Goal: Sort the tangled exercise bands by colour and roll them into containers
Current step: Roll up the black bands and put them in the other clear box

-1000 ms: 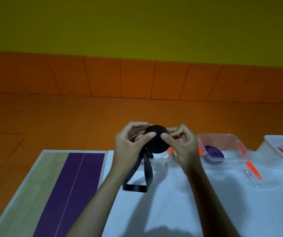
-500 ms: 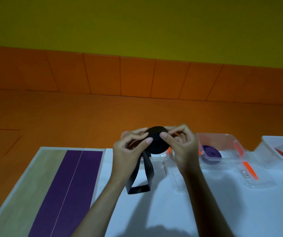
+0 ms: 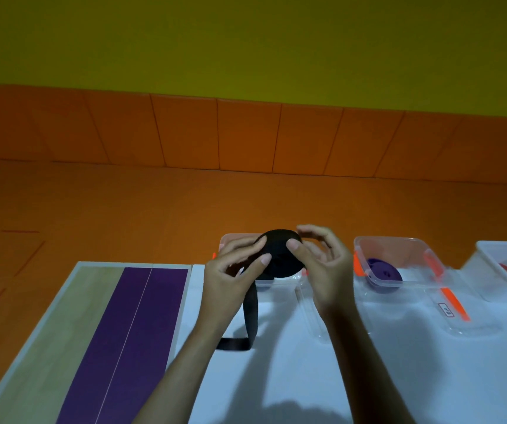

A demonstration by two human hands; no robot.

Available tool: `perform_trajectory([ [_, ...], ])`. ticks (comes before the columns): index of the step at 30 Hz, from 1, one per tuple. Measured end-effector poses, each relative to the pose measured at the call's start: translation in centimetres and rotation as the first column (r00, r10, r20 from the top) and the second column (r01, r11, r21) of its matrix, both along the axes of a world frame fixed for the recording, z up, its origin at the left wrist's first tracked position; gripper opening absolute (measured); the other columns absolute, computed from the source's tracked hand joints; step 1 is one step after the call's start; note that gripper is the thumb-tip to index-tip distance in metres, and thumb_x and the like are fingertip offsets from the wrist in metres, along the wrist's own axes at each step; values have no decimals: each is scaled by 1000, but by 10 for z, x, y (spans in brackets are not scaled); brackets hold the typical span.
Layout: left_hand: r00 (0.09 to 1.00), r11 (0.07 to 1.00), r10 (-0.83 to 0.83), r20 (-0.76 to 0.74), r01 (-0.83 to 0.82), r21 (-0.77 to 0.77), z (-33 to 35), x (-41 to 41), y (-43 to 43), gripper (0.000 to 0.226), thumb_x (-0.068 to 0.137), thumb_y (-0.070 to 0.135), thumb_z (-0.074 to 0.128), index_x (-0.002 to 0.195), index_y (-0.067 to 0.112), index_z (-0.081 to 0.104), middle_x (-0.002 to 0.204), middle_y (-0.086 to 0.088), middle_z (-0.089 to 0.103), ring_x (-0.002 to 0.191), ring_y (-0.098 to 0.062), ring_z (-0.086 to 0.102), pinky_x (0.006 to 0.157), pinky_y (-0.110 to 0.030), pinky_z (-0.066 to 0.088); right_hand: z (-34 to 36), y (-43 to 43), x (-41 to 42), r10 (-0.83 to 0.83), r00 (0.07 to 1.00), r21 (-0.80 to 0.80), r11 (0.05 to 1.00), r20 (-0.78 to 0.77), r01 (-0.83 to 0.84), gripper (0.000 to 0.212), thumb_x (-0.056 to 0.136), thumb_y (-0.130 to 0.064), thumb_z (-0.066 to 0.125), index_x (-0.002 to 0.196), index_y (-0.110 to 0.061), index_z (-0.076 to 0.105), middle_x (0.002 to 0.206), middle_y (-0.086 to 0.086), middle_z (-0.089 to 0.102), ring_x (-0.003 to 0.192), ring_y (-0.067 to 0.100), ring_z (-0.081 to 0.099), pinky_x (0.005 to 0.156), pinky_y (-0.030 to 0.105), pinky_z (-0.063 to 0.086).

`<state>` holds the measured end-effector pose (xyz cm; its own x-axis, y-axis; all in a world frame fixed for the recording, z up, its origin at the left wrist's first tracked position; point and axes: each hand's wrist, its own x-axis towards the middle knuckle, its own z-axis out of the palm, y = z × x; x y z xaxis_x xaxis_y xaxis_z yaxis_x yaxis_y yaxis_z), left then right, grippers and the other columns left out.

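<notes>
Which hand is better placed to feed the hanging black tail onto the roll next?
Left, probably: the left hand sits directly above the hanging tail, while the right hand pinches the black roll to steady it.

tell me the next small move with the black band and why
Probably wind another turn onto the black roll. The left hand and right hand grip it, yet its loose tail hangs down to the white table, so it isn't ready for boxing.
</notes>
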<state>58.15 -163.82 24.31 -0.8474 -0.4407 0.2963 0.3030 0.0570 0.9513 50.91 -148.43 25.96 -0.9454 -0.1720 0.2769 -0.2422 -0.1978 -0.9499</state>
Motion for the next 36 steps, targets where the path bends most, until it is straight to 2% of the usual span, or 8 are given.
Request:
perform_trajectory([
  [7,998,997,59,15,-60,55,12,-1,-3,28,82,8,86,108,16,79,111,4,78,111,-10,72,94,-22,56,-7,-3,0,107,994,49,993,19,-108,28,84,-4,81,88,3,54,106,11,78,102,25,75,84,35,62],
  [10,997,997,77,-6,-77,24,6,-3,0,20,87,12,82,107,14,81,113,1,77,117,-16,70,98,-27,56,-3,-6,-5,26,1000,42,999,-12,-25,23,83,-2,84,91,-4,63,101,8,77,98,24,76,83,34,61],
  [14,997,995,-51,52,55,-89,8,-6,-15,29,96,16,72,124,20,76,118,6,72,120,-15,65,96,-21,52,-8,-10,-3,17,999,-20,1000,48,-16,28,84,-19,85,109,-17,72,110,2,76,109,25,73,97,50,59],
  [18,1000,995,-1,20,3,-95,16,-10,-22,27,92,7,77,116,16,78,111,5,78,108,-11,72,91,-21,55,-27,-18,5,67,994,-79,995,82,-60,27,82,-30,86,93,-15,66,114,22,70,115,40,68,102,68,51],
  [21,999,1000,26,40,-26,-8,11,-8,-23,15,87,6,82,101,10,80,110,1,79,109,-15,74,94,-33,59,-22,-17,1,42,998,-10,999,52,-42,31,82,-14,89,88,-8,59,106,18,75,108,31,73,93,53,60],
  [24,996,997,-72,53,73,-16,5,-3,-28,22,91,6,77,111,14,80,119,3,76,119,-13,69,97,-27,55,-14,-16,-4,22,999,-27,999,28,-22,25,84,-3,83,103,-8,67,101,-2,77,101,15,75,86,29,59],
  [30,987,987,-142,71,146,-65,15,-6,-31,30,90,5,78,119,14,78,115,4,77,114,-12,71,93,-21,55,-28,-10,2,104,994,-5,995,39,-104,27,89,-18,80,101,-6,59,115,16,71,115,31,70,100,52,57],
  [36,992,997,-83,94,82,7,1,-3,-10,24,89,13,78,112,11,73,109,0,77,105,-12,73,85,-21,54,-7,-4,1,24,999,104,994,-25,-21,21,85,-6,83,101,-6,69,95,-8,78,92,8,75,78,26,61],
])
